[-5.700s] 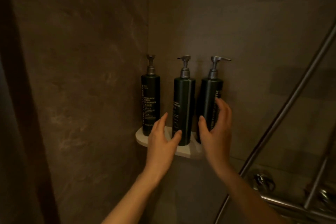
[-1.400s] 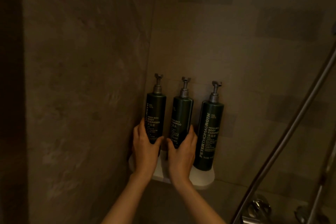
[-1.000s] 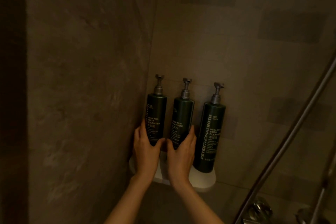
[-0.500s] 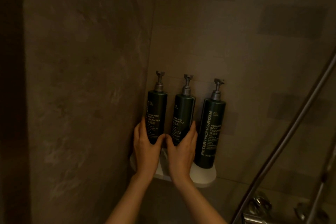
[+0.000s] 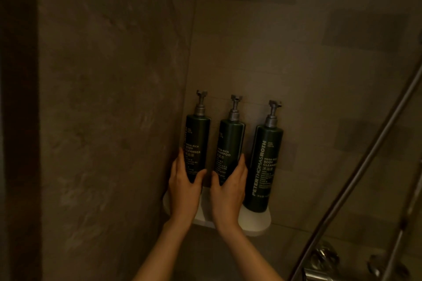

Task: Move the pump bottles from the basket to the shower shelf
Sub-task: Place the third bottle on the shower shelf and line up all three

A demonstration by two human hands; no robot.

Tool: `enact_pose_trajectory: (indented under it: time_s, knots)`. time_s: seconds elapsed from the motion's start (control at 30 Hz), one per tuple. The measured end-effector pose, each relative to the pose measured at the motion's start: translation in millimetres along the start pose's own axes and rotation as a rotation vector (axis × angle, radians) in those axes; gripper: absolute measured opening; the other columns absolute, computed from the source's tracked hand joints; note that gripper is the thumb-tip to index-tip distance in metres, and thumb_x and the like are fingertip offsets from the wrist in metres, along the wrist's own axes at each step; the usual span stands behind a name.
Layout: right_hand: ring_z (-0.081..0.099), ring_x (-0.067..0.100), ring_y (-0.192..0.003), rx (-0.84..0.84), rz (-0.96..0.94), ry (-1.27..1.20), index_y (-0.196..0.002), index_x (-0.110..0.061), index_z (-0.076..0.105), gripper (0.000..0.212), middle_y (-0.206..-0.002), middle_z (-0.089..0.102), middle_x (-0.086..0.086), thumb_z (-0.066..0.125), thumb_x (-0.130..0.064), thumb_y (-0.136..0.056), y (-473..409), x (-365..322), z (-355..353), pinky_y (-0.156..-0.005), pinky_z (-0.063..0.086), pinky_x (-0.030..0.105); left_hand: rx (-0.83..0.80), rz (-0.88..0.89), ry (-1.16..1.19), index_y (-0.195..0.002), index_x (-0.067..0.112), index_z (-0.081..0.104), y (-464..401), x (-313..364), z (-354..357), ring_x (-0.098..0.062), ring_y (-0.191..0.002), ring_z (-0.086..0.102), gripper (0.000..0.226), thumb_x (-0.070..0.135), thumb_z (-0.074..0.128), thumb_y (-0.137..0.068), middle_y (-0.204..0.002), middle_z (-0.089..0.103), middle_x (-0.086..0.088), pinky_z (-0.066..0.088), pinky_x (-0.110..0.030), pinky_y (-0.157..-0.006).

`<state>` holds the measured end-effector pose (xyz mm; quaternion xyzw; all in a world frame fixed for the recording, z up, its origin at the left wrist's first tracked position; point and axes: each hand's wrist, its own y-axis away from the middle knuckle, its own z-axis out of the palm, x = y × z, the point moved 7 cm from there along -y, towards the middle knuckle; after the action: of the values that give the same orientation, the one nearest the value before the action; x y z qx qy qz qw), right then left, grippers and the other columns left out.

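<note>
Left hand (image 5: 184, 191) wrapped round the lower body of the left bottle (image 5: 196, 146), right hand (image 5: 229, 191) likewise closed on the middle bottle (image 5: 229, 150) — same clasp as a second ago, only the 5.7-second-old grip on the right bottle (image 5: 265, 164) given up. All three upright on the corner shelf (image 5: 255, 221); transfer judged done, mere squaring-up left. Forearms reaching up from below, nearly parallel, thumbs turned inward — no basket in view.
</note>
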<state>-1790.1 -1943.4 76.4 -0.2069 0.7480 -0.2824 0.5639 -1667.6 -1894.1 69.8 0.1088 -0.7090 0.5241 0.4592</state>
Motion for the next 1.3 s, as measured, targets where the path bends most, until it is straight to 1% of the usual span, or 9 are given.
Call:
enact_pose_trajectory:
  time_s: [0.2, 0.3, 0.4, 0.53, 0.73, 0.83, 1.07, 1.17, 1.3]
  knots:
    - [0.031, 0.022, -0.14, -0.01, 0.0, 0.002, -0.15, -0.015, 0.013, 0.08, -0.153, 0.028, 0.007, 0.062, -0.019, -0.088, -0.4, 0.3, 0.2, -0.113, 0.033, 0.043, 0.003, 0.001, -0.002, -0.146, 0.017, 0.028, -1.2, -0.2, -0.4, -0.018, -0.125, 0.047, 0.074, 0.015, 0.067, -0.083, -0.14, 0.045, -0.008, 0.041, -0.032, -0.101]
    - [0.031, 0.022, -0.14, -0.021, 0.007, -0.01, -0.15, -0.016, 0.013, 0.081, -0.153, 0.028, 0.007, 0.063, -0.019, -0.087, -0.4, 0.5, 0.5, -0.112, 0.033, 0.045, 0.008, -0.001, 0.004, -0.145, 0.018, 0.029, -1.0, -0.5, -1.0, -0.014, -0.121, 0.047, 0.075, 0.014, 0.068, -0.081, -0.138, 0.046, -0.007, 0.04, -0.025, -0.094]
    - [0.032, 0.022, -0.139, -0.007, 0.01, -0.017, -0.15, -0.016, 0.015, 0.08, -0.152, 0.03, 0.007, 0.064, -0.018, -0.086, -0.5, 0.1, -0.6, -0.112, 0.034, 0.043, 0.008, -0.003, 0.012, -0.144, 0.019, 0.031, -0.2, -0.7, -1.7, -0.009, -0.118, 0.046, 0.077, 0.014, 0.07, -0.079, -0.136, 0.046, -0.004, 0.037, -0.021, -0.091]
    - [0.034, 0.021, -0.138, -0.007, 0.004, -0.027, -0.149, -0.016, 0.017, 0.079, -0.151, 0.032, 0.007, 0.065, -0.017, -0.086, -0.2, -0.2, -0.7, -0.112, 0.035, 0.042, 0.005, -0.004, 0.018, -0.144, 0.019, 0.032, -0.2, -0.3, -1.9, -0.013, -0.12, 0.047, 0.077, 0.013, 0.071, -0.078, -0.136, 0.047, -0.005, 0.039, -0.024, -0.093]
    - [0.036, 0.021, -0.136, -0.011, -0.002, -0.038, -0.149, -0.015, 0.019, 0.077, -0.149, 0.034, 0.007, 0.064, -0.017, -0.087, -0.5, -0.4, 0.4, -0.11, 0.037, 0.043, 0.009, 0.005, 0.015, -0.144, 0.017, 0.033, 0.0, 1.8, -3.3, -0.01, -0.117, 0.046, 0.075, 0.011, 0.07, -0.078, -0.135, 0.047, -0.007, 0.037, -0.022, -0.092]
    - [0.036, 0.021, -0.136, -0.008, -0.007, -0.031, -0.149, -0.015, 0.019, 0.077, -0.149, 0.034, 0.006, 0.064, -0.017, -0.087, -0.1, 0.1, 0.4, -0.11, 0.036, 0.037, 0.009, 0.007, 0.014, -0.144, 0.016, 0.032, 0.1, 1.7, -3.1, -0.01, -0.119, 0.045, 0.075, 0.011, 0.07, -0.079, -0.137, 0.046, -0.007, 0.037, -0.022, -0.094]
    - [0.035, 0.021, -0.137, -0.016, 0.012, -0.026, -0.149, -0.015, 0.019, 0.079, -0.15, 0.033, 0.006, 0.066, -0.019, -0.086, -1.2, 1.1, 0.5, -0.111, 0.036, 0.043, 0.007, -0.004, 0.0, -0.145, 0.018, 0.03, 0.7, -1.0, -2.6, -0.014, -0.122, 0.045, 0.077, 0.015, 0.07, -0.079, -0.139, 0.045, -0.006, 0.038, -0.024, -0.095]
    - [0.035, 0.02, -0.137, -0.035, 0.03, -0.03, -0.149, -0.016, 0.017, 0.079, -0.15, 0.033, 0.006, 0.065, -0.025, -0.086, -0.7, 2.0, 0.2, -0.111, 0.035, 0.041, 0.006, -0.01, 0.0, -0.145, 0.018, 0.029, 0.4, -0.9, -2.6, -0.015, -0.125, 0.045, 0.078, 0.017, 0.07, -0.079, -0.14, 0.043, -0.006, 0.039, -0.026, -0.096]
    - [0.029, 0.017, -0.139, -0.072, 0.01, -0.087, -0.15, -0.017, 0.015, 0.073, -0.153, 0.027, 0.004, 0.057, -0.031, -0.092, 4.7, -3.2, -6.2, -0.114, 0.029, 0.036, -0.02, -0.012, -0.019, -0.147, 0.018, 0.025, 3.4, 5.3, -5.6, -0.017, -0.127, 0.043, 0.073, 0.02, 0.064, -0.085, -0.144, 0.04, -0.006, 0.04, -0.035, -0.104]
